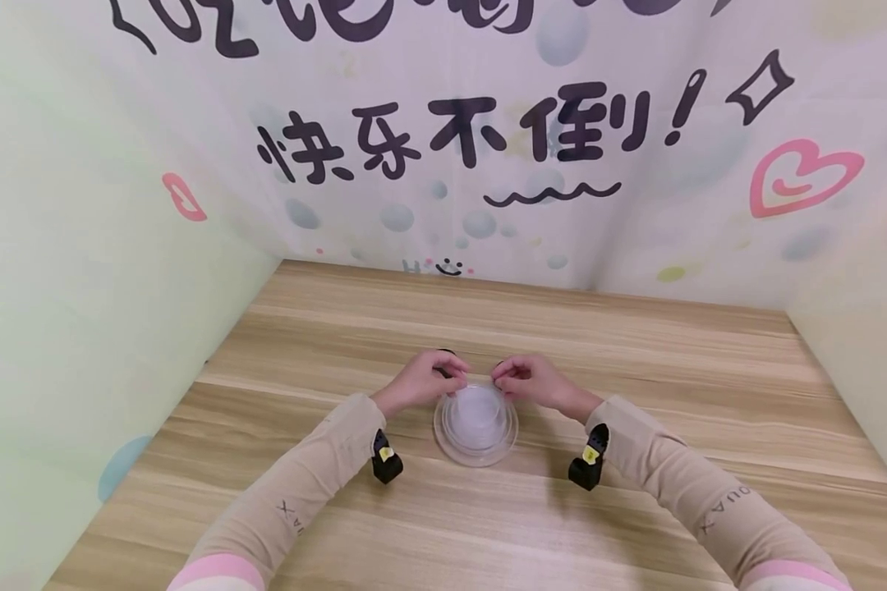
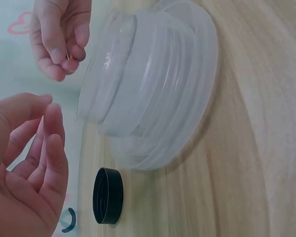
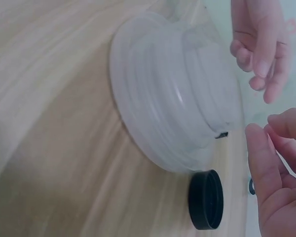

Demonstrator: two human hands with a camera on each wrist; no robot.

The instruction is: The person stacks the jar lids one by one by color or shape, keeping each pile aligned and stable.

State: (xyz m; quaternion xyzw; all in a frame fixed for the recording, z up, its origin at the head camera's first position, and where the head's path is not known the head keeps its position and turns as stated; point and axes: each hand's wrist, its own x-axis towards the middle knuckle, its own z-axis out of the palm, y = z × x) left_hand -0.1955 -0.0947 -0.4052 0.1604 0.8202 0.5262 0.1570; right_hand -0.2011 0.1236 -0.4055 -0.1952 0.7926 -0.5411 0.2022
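A tiered stack of clear round plastic pieces [image 1: 479,419], widest at the bottom and narrower upward, stands on the wooden table. My left hand [image 1: 423,382] is at the far left of its top, fingers loosely bent and thumb tip close to the index fingertip. On the far right, my right hand [image 1: 543,384] mirrors this pose. The left wrist view shows a gap between the left fingertips [image 2: 53,109] and the plastic. No held object shows in either hand. A black round cap [image 2: 116,197] stands on the table beside the stack, near the left hand; another black cap [image 3: 197,200] is near the right.
Wood-grain tabletop [image 1: 443,525] surrounds the stack. A printed fabric backdrop [image 1: 443,222] with large black characters rises along the back edge, and pale panels [image 1: 81,287] close in the sides. Black wrist cameras [image 1: 387,466] hang below the sleeves.
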